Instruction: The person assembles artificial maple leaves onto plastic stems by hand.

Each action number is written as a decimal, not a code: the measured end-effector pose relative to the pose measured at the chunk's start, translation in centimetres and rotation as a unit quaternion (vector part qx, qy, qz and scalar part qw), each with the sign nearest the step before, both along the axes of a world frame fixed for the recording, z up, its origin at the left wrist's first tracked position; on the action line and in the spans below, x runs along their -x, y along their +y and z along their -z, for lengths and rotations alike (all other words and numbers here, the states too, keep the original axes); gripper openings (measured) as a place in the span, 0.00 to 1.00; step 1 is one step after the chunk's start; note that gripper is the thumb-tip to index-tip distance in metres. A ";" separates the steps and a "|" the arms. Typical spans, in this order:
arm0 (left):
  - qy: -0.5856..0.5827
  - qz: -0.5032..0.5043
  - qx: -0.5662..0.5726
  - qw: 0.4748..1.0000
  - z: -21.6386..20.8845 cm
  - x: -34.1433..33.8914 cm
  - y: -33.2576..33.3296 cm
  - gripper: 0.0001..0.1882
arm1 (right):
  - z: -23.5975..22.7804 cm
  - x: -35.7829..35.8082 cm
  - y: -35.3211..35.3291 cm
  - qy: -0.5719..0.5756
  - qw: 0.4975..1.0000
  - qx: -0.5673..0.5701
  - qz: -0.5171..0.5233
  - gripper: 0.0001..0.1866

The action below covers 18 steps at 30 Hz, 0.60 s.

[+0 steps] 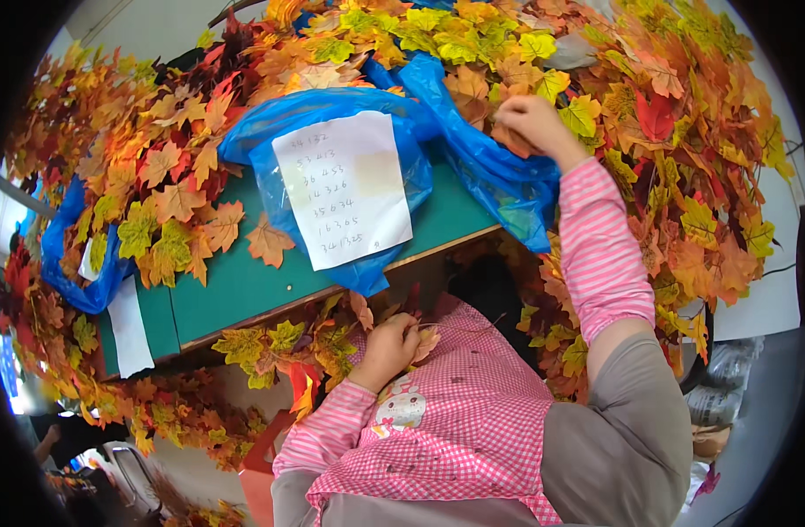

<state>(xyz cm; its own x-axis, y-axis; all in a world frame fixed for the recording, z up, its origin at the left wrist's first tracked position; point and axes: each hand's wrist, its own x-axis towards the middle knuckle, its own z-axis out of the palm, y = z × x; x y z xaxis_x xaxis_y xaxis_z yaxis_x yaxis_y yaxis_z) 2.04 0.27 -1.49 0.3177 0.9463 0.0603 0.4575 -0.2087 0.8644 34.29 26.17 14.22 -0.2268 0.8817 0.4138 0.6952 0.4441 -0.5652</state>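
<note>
My left hand (pixel 389 349) is closed low over my lap, in front of the table's near edge. A peach artificial maple leaf (pixel 427 342) pokes out at its fingertips, and a thin stem seems to run beside it. A leafy garland (pixel 284 347) in yellow-green and orange hangs to the left of this hand. My right hand (pixel 536 125) reaches over the far right of the table with its fingers pinched on an orange-brown artificial leaf (pixel 511 140). It is among piled leaves, just above a blue plastic bag (pixel 517 195).
The green table (pixel 218 294) carries heaps of autumn leaves (pixel 174 184). A handwritten white paper (pixel 341 189) lies on blue plastic at the middle. A white paper strip (pixel 130 329) hangs at the left corner. Clear-wrapped bundles (pixel 717 395) stand at right. Another person's arm shows at lower left.
</note>
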 end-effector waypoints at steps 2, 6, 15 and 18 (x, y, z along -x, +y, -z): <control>-0.001 -0.004 0.007 1.000 -0.1 0.1 -0.3 0.07 | -4.8 1.5 -1.8 0.207 0.940 0.271 0.016 0.08; -0.012 0.007 0.016 1.000 -0.8 0.1 -0.6 0.08 | -5.0 0.9 -2.2 0.417 0.886 0.200 -0.027 0.07; -0.001 0.009 -0.027 1.000 0.1 0.0 -1.6 0.07 | -1.5 -3.8 -1.3 0.567 0.735 0.220 -0.300 0.14; 0.005 -0.033 -0.032 0.999 0.4 -0.1 -2.1 0.08 | -3.1 0.3 -5.0 0.518 0.813 0.177 -0.201 0.11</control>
